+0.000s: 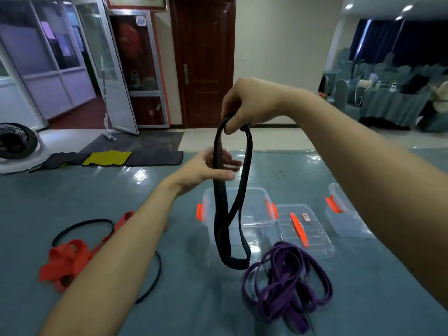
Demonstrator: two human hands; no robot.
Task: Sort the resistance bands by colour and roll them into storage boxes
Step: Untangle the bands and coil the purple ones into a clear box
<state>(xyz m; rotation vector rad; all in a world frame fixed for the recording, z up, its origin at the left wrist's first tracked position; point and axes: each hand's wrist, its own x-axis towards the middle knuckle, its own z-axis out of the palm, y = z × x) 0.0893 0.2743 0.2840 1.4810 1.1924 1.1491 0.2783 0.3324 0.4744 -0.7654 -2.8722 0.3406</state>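
While the right hand (252,105) pinches the black band (219,214) high above the table (184,299), the left hand (206,168) pinches one strand; its loop dangles at the open box (255,190)'s near rim, beside purple bands (286,282).

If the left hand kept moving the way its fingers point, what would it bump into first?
The black resistance band hanging from the right hand. The left hand points rightward across one strand of it and seems to be against that strand now; the other strand would come next. Depth is unclear.

Banquet hall: cloth-covered chairs (342,94), draped table (390,105), dark blue curtains (426,37), wooden door (206,57).
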